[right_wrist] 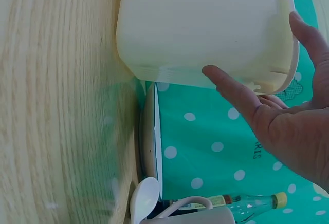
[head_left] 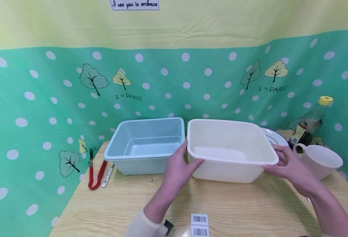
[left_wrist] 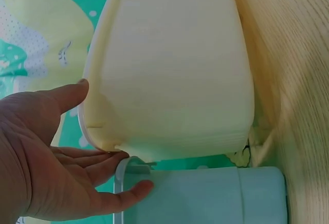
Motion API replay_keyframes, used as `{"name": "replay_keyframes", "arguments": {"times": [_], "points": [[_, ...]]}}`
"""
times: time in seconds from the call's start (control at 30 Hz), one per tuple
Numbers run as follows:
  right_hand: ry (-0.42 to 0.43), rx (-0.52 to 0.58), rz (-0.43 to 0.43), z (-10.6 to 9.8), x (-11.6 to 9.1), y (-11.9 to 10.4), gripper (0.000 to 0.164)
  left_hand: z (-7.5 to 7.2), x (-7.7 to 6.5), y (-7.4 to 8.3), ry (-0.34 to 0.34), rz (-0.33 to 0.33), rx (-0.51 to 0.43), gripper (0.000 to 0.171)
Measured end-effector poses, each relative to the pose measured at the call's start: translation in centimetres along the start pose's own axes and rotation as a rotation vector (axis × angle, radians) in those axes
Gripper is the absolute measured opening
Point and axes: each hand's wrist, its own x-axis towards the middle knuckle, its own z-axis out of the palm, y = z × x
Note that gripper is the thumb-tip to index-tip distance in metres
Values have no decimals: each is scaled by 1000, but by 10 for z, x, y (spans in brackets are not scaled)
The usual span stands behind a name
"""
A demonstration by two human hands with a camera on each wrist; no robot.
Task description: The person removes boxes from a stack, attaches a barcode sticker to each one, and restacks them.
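Note:
A white plastic bin point(head_left: 227, 171) sits open side up in front of me, right of a light blue bin point(head_left: 144, 166). My left hand point(head_left: 178, 168) holds its front left corner, thumb along the front rim and fingers in the narrow gap between the bins. Part of that hand's fingers overlaps the blue bin's rim in the left wrist view. At the front right corner, my right hand point(head_left: 292, 169) grips the rim. In the right wrist view its thumb lies at the rim and a finger reaches along the outer wall.
A blue-rimmed plate point(head_left: 274, 136), a yellow-capped bottle point(head_left: 308, 123) and a white mug point(head_left: 323, 159) stand at the right, with a white spoon point(right_wrist: 145, 198) by the mug. A red-handled tool point(head_left: 97, 179) and white marker point(head_left: 107, 176) lie left. Barcode labels point(head_left: 199, 225) are in front.

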Motion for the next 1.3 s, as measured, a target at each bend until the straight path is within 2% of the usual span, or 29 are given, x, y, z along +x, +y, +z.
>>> {"name": "replay_keyframes", "arguments": {"times": [0.2, 0.33, 0.43, 0.6, 0.77, 0.87, 1.0, 1.1, 1.2, 1.3], "points": [[-1, -45, 9, 3, 1, -4, 86, -1, 1, -2, 10, 30, -32, 84], [-2, -96, 11, 3, 0, -6, 88, -2, 3, -4, -6, 45, -35, 81], [-2, -137, 2, 2, 0, -7, 90, -5, 4, -5, -23, 40, -30, 80], [5, -216, -11, 2, -1, -9, 95, -12, 5, -3, -13, 22, -39, 75], [46, -268, -13, 3, -4, -14, 102, -22, 4, 0, 10, 18, -91, 67], [120, -269, -19, 3, -7, -22, 102, -29, 2, 5, 27, 19, -119, 62], [300, -249, -30, 8, -16, -38, 86, -37, -2, 10, 49, 60, -152, 56], [414, -257, -38, 12, -23, -48, 68, -41, -5, 12, 39, 87, -174, 52], [417, -294, -57, 18, -29, -58, 52, -44, -9, 11, 4, 84, -186, 48], [326, -320, -101, 30, -33, -68, 41, -46, -13, 9, -33, 63, -179, 46]]}}
